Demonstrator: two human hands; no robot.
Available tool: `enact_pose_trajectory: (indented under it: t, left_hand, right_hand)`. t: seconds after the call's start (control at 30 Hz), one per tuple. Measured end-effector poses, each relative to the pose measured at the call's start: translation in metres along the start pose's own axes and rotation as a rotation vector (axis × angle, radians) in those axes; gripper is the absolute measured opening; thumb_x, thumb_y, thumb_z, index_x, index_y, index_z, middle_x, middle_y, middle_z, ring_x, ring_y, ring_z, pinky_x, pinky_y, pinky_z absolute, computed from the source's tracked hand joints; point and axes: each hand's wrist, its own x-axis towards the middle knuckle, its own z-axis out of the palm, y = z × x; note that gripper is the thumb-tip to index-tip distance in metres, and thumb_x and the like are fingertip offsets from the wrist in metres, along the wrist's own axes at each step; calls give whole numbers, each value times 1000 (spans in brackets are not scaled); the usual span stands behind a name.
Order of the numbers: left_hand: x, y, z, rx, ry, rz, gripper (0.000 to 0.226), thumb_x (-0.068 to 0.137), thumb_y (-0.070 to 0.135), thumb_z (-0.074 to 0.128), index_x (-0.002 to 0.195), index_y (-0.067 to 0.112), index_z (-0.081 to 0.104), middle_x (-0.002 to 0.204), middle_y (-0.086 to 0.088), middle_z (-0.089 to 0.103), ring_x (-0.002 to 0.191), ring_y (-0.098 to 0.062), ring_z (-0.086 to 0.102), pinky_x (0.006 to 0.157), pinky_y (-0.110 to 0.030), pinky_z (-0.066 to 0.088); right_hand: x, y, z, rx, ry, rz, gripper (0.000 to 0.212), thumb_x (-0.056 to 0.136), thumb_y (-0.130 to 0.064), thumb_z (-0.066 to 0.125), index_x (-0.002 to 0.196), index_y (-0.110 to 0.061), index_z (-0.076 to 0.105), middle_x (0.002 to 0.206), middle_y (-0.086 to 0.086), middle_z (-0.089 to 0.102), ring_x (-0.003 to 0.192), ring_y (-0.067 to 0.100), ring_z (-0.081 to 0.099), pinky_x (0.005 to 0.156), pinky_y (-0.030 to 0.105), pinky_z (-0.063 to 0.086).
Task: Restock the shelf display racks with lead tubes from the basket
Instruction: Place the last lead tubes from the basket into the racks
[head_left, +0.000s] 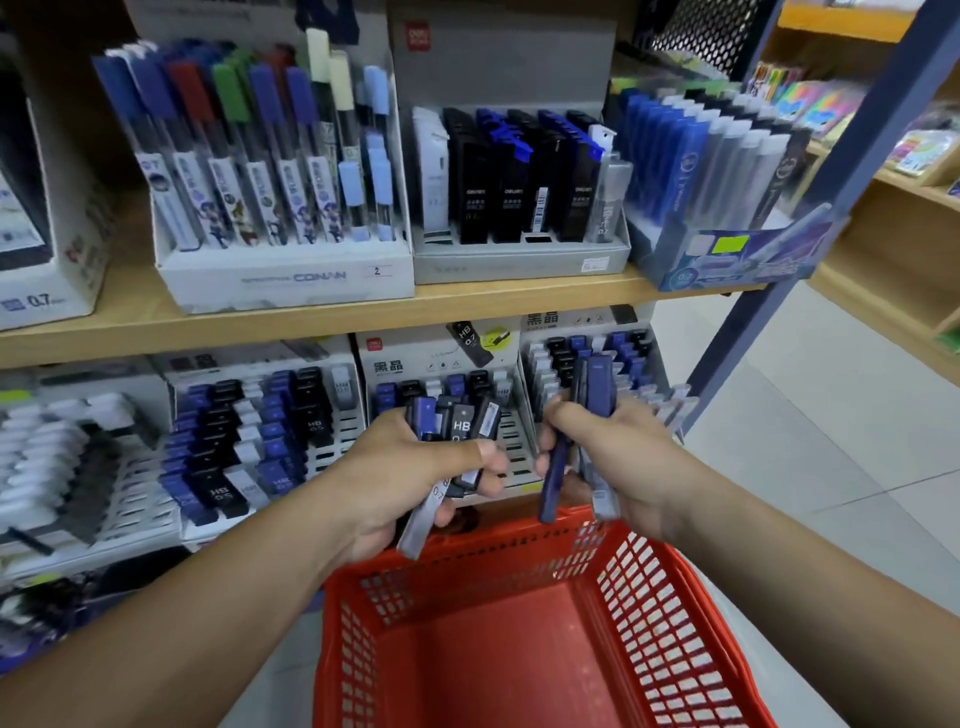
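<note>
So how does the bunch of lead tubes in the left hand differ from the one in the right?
The left hand grips a fanned bunch of lead tubes, black, blue and clear; the right hand grips a tighter, upright bundle, mostly dark blue. Both are held above the red basket.

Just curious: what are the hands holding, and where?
Left hand grips a bunch of lead tubes around their middles; right hand grips a few likewise.

Two hands (410, 467) (613, 457), one red basket (467, 571).
</note>
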Motion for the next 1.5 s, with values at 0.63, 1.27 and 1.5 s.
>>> enact_pose_trajectory:
  t: [0.63,1.27,1.5]
  left_hand:
    - [8,-3,-25,-263,-11,-84,23,88,13,74,109,3,74,105,-20,76,66,-12,65,38,-19,36]
    - [10,-8,-23,190,173,120,33,71,4,92,97,17,77,87,-2,79,52,-11,61,51,-31,50]
    - [20,-7,-23,-6,237,111,23,78,3,86,98,11,77,85,-11,77,73,-24,71,45,-27,44]
  right_hand:
    - [13,-1,10,-173,-191,-21,23,100,-33,67,88,-14,61,76,6,61,62,25,59,63,34,51]
    - [9,7,14,26,-154,31,22,91,-17,77,103,-2,66,51,6,57,39,22,37,44,29,36]
    - [12,14,13,-166,-151,-30,18,91,-15,79,98,-1,68,46,17,50,38,24,40,45,30,38]
